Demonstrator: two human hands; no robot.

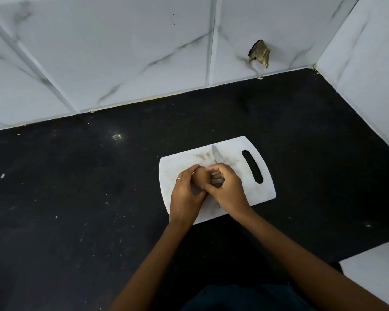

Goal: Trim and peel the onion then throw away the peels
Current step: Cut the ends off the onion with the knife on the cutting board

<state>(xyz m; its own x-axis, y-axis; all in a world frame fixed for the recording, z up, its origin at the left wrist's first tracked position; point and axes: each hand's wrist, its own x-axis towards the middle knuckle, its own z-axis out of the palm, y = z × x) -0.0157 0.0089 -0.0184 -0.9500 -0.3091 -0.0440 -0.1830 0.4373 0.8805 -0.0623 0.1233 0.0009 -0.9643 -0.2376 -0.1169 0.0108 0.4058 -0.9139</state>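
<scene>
A small brown onion sits between both hands over the white cutting board. My left hand curls around the onion from the left, a ring on one finger. My right hand holds a knife; its blade points away from me past the onion, and its handle is hidden in my fist. My right thumb presses against the onion's near side. The far end of the onion is hidden by my fingers.
The board lies on a black countertop speckled with white crumbs. White marble-look tiles rise behind and to the right, with a broken hole in the back wall. A white ledge sits at the lower right.
</scene>
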